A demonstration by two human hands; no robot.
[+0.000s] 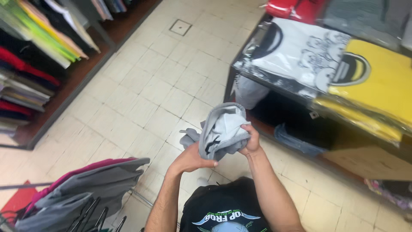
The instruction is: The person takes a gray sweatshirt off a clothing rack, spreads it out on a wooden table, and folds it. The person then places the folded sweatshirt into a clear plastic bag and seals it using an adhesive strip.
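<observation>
Both hands hold one grey garment (pixel 223 131) in front of the body, above the tiled floor (pixel 141 92). The left hand (pixel 191 160) supports it from beneath, fingers closed around the lower bundle. The right hand (pixel 252 141) grips the right edge, fingers curled into the cloth.

Progress, as judged from the garment's shape: the fabric is gathered into a compact, partly folded bundle, with a loose portion hanging out to the left. The fold does not look finished, and the garment is not yet set down on any surface.

Storage around the person:
- The display table (pixel 240 68) on the right carries flat, wrapped shirts: a white printed one (pixel 300 56) and a yellow one (pixel 377 77). Its lower shelf holds a few dark and blue items (details too dim to tell).
- The wall shelves (pixel 25 64) on the left contain stacked folded clothing in mixed colours.
- A rack (pixel 86 189) at lower left holds grey and pink garments on hangers.
</observation>
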